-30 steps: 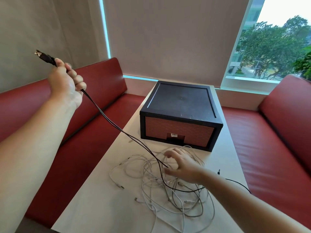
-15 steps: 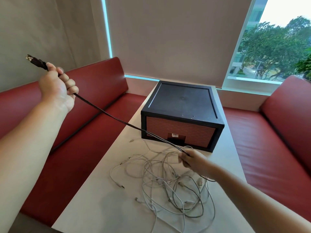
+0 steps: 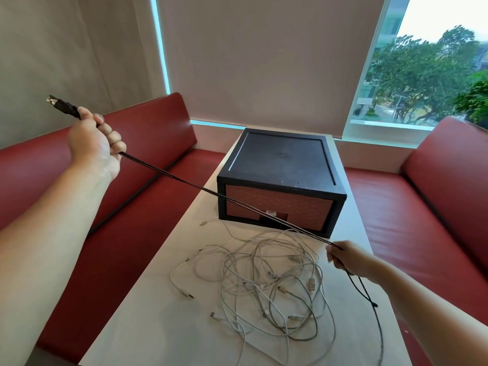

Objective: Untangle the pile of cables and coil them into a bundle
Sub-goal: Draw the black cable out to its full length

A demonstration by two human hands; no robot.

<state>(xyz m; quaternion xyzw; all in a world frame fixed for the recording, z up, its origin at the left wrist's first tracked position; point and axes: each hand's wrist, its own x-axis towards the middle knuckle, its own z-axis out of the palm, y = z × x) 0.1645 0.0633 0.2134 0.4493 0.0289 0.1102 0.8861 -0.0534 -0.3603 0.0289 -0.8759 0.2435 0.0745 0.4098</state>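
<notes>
A black cable (image 3: 184, 180) stretches taut, seemingly as two strands, over the table's (image 3: 158, 326) left edge, its plug (image 3: 62, 105) raised and its slack trailing past the right edge. Tangled white cables (image 3: 274, 281) sprawl across the table's middle.

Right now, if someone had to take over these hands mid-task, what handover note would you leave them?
Left hand: grip closed on the black cable just behind its plug, raised over the left bench.
Right hand: pinches the same cable above the table's right side. The span between the hands is taut and the tail drops past the table edge.
White cables: tangled on the table in front of the black drawer box.
Done: the black cable looks clear of the pile.
Left: coil it, then untangle, coil and bundle the white ones.
</notes>
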